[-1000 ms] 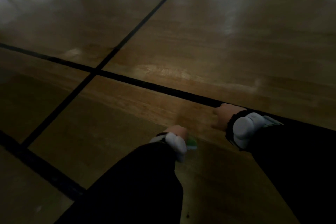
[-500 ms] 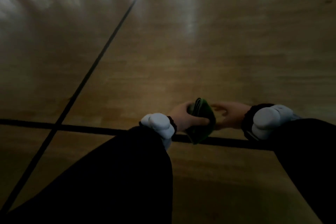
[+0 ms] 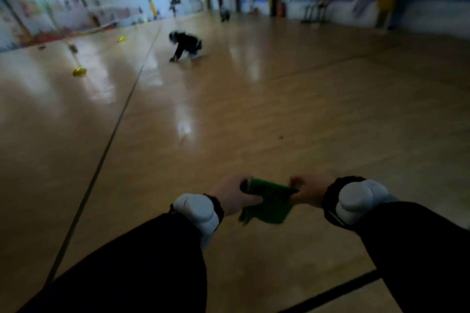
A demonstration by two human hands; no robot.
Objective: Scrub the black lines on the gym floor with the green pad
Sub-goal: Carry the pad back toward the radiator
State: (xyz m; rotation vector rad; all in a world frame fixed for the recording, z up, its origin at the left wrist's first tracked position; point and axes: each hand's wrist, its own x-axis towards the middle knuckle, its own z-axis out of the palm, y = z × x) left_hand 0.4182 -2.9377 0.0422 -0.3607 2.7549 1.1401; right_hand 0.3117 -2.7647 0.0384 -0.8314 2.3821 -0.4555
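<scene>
I hold the green pad (image 3: 269,201) in front of me with both hands, above the wooden gym floor. My left hand (image 3: 235,197) grips its left end with the fingers curled round it. My right hand (image 3: 306,192) pinches its right edge. The pad hangs folded between them, off the floor. A thin black line (image 3: 109,140) runs away from me on the left. A thicker black line (image 3: 338,291) crosses the floor low down, between my arms, partly hidden by my dark sleeves.
Another person (image 3: 185,43) in dark clothes crouches on the floor far ahead. Yellow markers (image 3: 79,71) lie at the far left. Walls with posters, windows and a stand (image 3: 315,11) close off the hall at the back.
My view has lifted from the floor to the hall. My left hand raised the pad from the floor, and my right hand has now taken hold of its other edge.
</scene>
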